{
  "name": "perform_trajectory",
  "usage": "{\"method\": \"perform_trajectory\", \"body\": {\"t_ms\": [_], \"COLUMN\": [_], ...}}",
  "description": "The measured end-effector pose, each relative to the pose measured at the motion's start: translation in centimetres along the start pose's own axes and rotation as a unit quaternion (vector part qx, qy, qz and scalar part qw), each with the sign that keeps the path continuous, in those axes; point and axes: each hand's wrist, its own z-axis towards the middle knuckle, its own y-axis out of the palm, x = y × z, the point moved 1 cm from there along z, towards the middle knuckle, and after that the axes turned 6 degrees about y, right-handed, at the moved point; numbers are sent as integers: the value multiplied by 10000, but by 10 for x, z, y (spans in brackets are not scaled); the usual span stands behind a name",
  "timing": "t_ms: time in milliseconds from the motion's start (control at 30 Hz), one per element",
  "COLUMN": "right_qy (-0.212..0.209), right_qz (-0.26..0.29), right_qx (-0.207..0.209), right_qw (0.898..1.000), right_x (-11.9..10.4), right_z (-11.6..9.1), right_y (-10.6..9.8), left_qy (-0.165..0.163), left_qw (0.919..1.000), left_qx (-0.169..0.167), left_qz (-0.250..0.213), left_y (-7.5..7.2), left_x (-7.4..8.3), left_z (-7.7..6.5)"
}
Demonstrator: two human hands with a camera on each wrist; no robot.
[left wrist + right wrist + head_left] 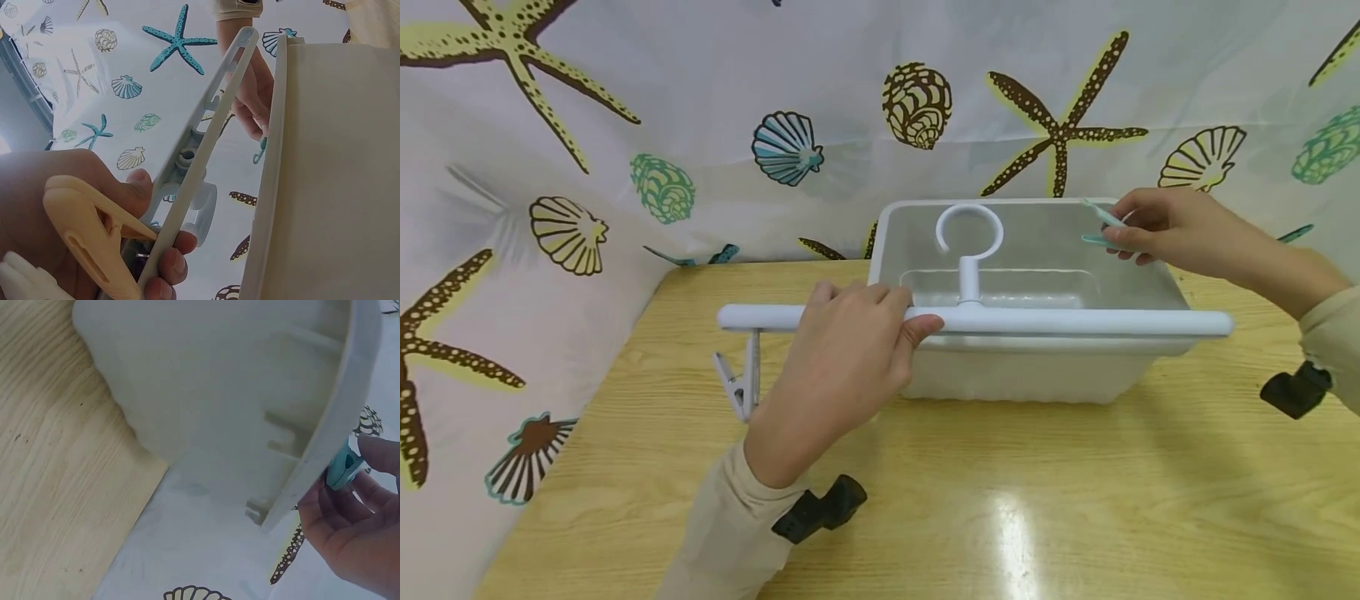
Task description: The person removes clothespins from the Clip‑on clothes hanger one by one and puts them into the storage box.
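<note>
My left hand (850, 358) grips the bar of a white clip hanger (1060, 322), left of its round hook. A pale clip (741, 387) hangs below the bar's left end. In the left wrist view a peach-coloured clip (90, 234) is on the hanger beside that hand, with part of a white clip (28, 278) at the corner. Over the right side of the whitish bin (1007, 375), my right hand (1165, 221) pinches a teal clothespin (1101, 240), its two arms pointing left. The right wrist view has the clothespin close to the bin's rim.
The bin stands on a wooden table (970, 500) against a white curtain (850, 50) printed with shells and starfish. The hanger's bar crosses in front of the bin's near rim. A black wrist camera (820, 508) sits on each sleeve.
</note>
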Motion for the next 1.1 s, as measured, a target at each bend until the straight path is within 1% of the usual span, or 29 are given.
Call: {"method": "perform_trajectory", "body": {"t_ms": [100,300,400,500,600,667,700,800,900,933,1033,1100], "right_qy": [-119,-458,-628,-565,-458,-525,-650,-1249,-1541,-1542,-1363,-1453], "right_qz": [-244,-862,-1022,-931,-657,-626,-711,-1190,-1951,-2147,-2697,-2842], "right_qx": [-87,-57,-123,-272,-483,-536,-519,-316,45,165,531,779], "right_qw": [9996,9952,9927,9937,9956,9952,9940,9845,9686,9643,9518,9445], "right_x": [-2,-4,-3,-8,-18,-26,-31,-44,-55,-58,-63,-64], "right_z": [2,4,1,-9,-25,-36,-43,-60,-75,-79,-89,-92], "right_y": [1,5,3,-3,-10,-13,-13,-9,1,5,15,18], "left_qy": [26,37,50,61,69,56,46,8,-18,-22,24,64], "left_qw": [10000,9999,9999,9998,9996,9993,9991,9986,9981,9979,9972,9966], "left_qx": [59,108,118,153,260,339,373,471,566,598,701,769], "left_qz": [-21,-56,-71,-88,-122,-154,-173,-225,-248,-264,-266,-272], "left_y": [1,1,2,3,4,4,4,6,7,8,7,7], "left_x": [1,0,0,0,0,0,0,1,2,3,5,7], "left_z": [1,0,1,2,3,4,5,6,8,9,12,14]}}
